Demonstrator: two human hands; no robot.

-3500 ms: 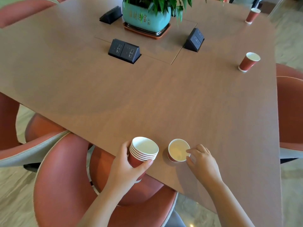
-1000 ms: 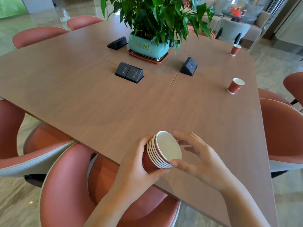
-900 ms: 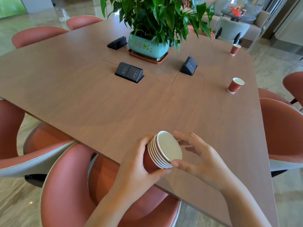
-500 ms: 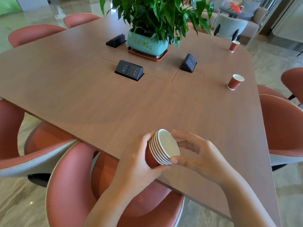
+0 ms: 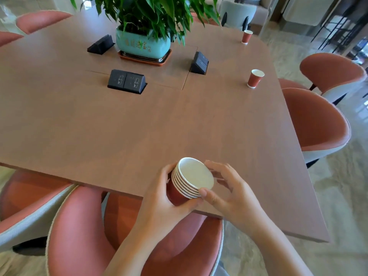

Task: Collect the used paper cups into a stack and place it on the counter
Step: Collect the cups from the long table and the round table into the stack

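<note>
Left hand (image 5: 159,203), right hand (image 5: 233,198), one stack (image 5: 192,177); two loose cups (image 5: 255,79) (image 5: 247,36).

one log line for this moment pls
left hand: grips cup stack | right hand: holds its rim | near cup, far cup: loose on table | phase: collecting

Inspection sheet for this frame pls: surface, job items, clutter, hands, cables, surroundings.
Surface: wooden table, nothing spilled.
Job's things: stack of cups, tilted, held over the near table edge; near cup and far cup stand upright by the right edge.
Clutter: potted plant mid-table; three black socket boxes around it.
Grippers: left hand grips the stack's side; right hand pinches its top rim.
Cables: nothing seen.
Surroundings: red chairs around the table; marbled floor.
</note>
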